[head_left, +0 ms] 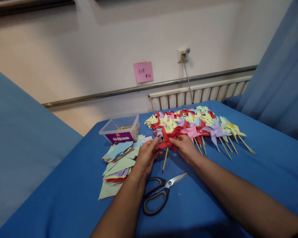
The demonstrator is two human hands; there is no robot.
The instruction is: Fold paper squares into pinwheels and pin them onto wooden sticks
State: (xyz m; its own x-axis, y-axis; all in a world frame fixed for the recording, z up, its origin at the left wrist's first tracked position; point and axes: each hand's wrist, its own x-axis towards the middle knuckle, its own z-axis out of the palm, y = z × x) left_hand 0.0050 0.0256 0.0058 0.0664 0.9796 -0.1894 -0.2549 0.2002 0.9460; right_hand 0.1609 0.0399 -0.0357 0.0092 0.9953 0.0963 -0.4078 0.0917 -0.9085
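Note:
A red paper pinwheel [167, 142] is between my two hands, above the blue cloth. My right hand [186, 147] pinches it from the right, with the thumb on the paper. At its left edge, my left hand [149, 153] is closed on the red paper, its fingers curled and partly hidden. A yellow stick [165, 160] slants down below the red paper; I cannot tell whether it is joined to this pinwheel. Nearer to me, a pair of scissors [167, 190] with dark handles lies on the cloth, its blades pointing right.
Finished pinwheels [215, 131] in several colours lie heaped behind and right of my hands. Stacks of coloured paper [119, 165] are at left, before a clear plastic box [131, 120] holding sticks. The blue-covered table [72, 185] meets a wall with a radiator [201, 94].

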